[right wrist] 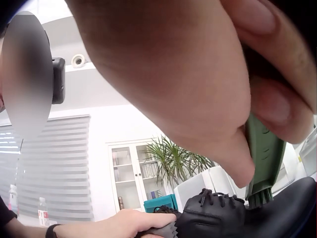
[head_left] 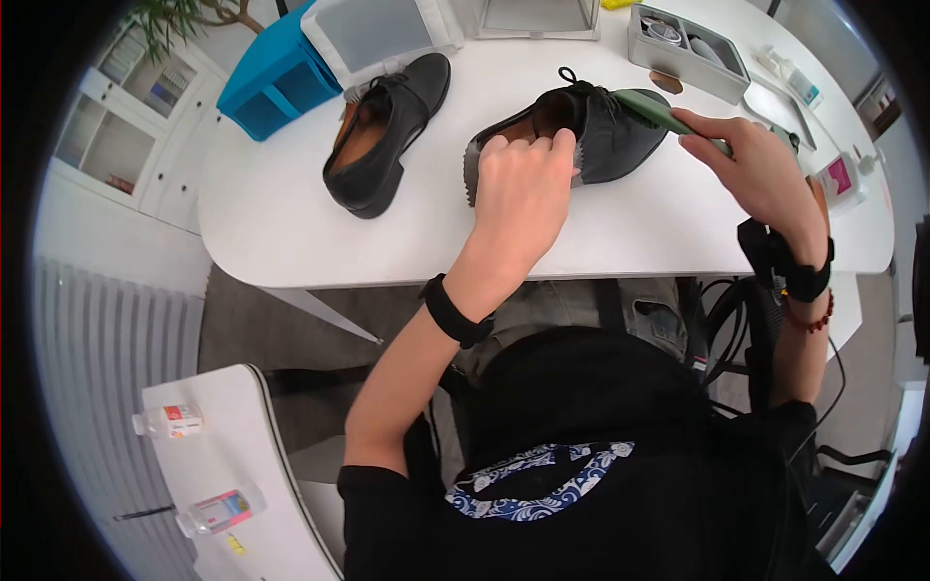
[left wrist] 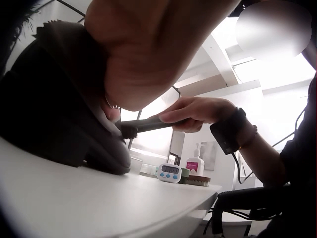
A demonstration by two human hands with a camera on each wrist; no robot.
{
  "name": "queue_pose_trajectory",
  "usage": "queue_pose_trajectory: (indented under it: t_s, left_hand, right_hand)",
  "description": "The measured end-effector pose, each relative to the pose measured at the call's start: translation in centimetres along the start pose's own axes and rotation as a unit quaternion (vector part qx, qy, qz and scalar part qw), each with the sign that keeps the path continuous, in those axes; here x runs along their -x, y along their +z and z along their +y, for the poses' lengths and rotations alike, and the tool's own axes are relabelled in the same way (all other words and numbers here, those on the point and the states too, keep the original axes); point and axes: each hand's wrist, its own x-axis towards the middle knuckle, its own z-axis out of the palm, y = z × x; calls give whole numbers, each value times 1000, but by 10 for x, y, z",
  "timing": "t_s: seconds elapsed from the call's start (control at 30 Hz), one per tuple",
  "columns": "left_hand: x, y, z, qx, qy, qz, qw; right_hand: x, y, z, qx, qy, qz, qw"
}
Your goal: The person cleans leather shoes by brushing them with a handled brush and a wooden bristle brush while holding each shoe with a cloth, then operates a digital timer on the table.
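Observation:
A black lace-up shoe [head_left: 620, 145] lies on the white table, toe to the right. My left hand [head_left: 528, 198] grips its near side around the opening, fingers curled over the edge, with a grey zigzag-edged cloth [head_left: 472, 174] between hand and shoe. My right hand [head_left: 756, 169] holds a green brush [head_left: 651, 109] by the handle; in the right wrist view the bristles of the brush [right wrist: 262, 196] touch the shoe [right wrist: 213, 218] just ahead of the laces. A second black shoe [head_left: 387, 136] stands to the left, untouched. The fingertips of my left hand are hidden inside the shoe.
A blue box [head_left: 281, 82] and a white bin [head_left: 373, 34] stand at the back left. At the back right is a grey divided tray [head_left: 688, 58]. A pump bottle [head_left: 841, 182] stands on the right; a timer [left wrist: 169, 172] and another brush [left wrist: 197, 180] lie nearby.

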Motion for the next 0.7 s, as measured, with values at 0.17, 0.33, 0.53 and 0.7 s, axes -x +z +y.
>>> queue_pose_trajectory:
  t_s: [0.17,0.33,0.53,0.7]
  left_hand:
    - [5,10,24,-91,1,17,996]
    - [17,24,55,-256,36,33,965]
    - [34,35,84,-261,31,22,965]
    - [37,40,74,-230,63,-2,971]
  right_hand:
    - [-24,25,14,-10,14,43,999]
    - [-22,9,17,-76,-9,36,996]
    - [10,4,-33,-173,-68,-84,979]
    - [26,18,-59,-112,-66,-48,990]
